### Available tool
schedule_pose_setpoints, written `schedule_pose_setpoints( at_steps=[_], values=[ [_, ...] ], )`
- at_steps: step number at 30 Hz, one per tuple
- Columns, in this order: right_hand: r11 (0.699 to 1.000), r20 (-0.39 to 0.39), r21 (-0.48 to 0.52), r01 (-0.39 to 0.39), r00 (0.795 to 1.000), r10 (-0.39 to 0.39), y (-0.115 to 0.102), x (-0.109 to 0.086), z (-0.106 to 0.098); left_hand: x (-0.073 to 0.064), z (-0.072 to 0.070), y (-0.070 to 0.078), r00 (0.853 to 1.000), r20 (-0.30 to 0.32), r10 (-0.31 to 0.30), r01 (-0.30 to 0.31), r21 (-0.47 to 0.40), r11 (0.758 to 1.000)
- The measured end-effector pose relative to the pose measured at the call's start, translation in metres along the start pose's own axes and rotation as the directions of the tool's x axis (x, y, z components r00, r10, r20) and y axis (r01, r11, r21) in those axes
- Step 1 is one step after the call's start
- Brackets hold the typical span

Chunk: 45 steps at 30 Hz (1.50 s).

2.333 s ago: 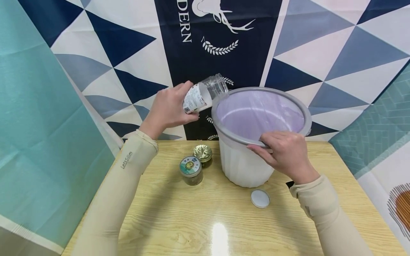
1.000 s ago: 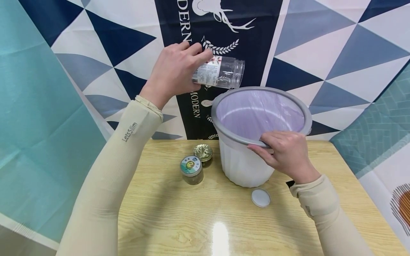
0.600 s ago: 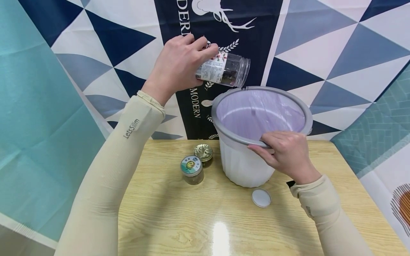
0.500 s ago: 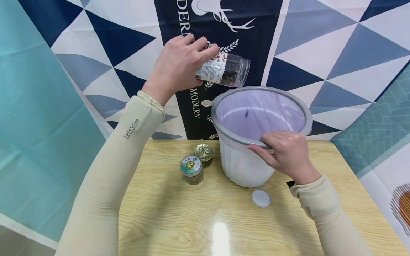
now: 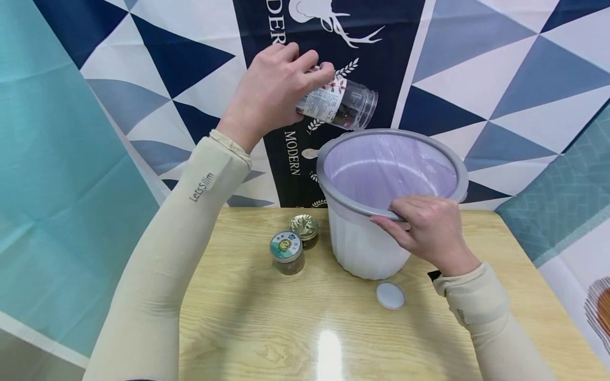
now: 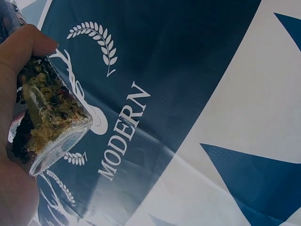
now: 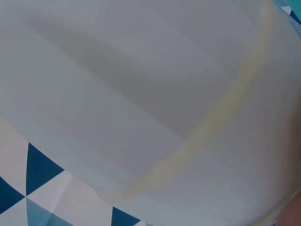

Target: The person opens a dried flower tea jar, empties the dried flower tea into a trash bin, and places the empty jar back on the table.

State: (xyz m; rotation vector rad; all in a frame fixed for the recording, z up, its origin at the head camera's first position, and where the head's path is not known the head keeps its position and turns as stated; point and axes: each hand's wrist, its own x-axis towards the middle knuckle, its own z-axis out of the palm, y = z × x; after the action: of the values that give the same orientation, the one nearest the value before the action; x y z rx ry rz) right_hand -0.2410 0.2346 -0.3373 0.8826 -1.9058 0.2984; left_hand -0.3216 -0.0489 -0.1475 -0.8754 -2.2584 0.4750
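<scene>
In the head view my left hand grips a clear plastic jar with a printed label. The jar lies tipped, its uncovered mouth pointing right and slightly down, just above the bin's left rim. Dried flowers and dark bits show through its base end in the left wrist view. My right hand holds the grey rim of a white ribbed bin, thumb outside. A pale purple bag lines the bin. Its white wall fills most of the right wrist view.
A round white lid lies on the wooden table before the bin. Left of the bin stand a gold-lidded jar and a jar with a green-and-white top. A patterned cloth hangs behind.
My left hand has risen and moved right, tipping the jar's mouth downward. A dark bit dropped into the bin about half a second ago. My right hand keeps its hold on the rim.
</scene>
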Motion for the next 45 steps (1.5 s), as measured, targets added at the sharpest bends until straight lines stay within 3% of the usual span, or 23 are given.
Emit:
schedule_pose_setpoints(
  at_steps=[18,28,45],
  values=[
    [1.000,-0.017,0.004,0.008,1.000,-0.008,-0.0007,0.0016,-0.0016,0.0038,0.0008,0.0030,0.998,-0.025,0.058,-0.057,0.042,0.997],
    [1.000,-0.008,0.004,0.005,1.000,-0.005,-0.0008,0.0013,-0.0024,0.0058,-0.0001,0.0050,0.998,-0.027,0.051,-0.050,0.061,0.997],
    [1.000,0.003,0.014,-0.003,1.000,0.002,-0.0015,0.0008,-0.0023,0.0071,-0.0010,0.0056,0.993,-0.069,0.099,-0.091,0.117,0.989]
  ],
)
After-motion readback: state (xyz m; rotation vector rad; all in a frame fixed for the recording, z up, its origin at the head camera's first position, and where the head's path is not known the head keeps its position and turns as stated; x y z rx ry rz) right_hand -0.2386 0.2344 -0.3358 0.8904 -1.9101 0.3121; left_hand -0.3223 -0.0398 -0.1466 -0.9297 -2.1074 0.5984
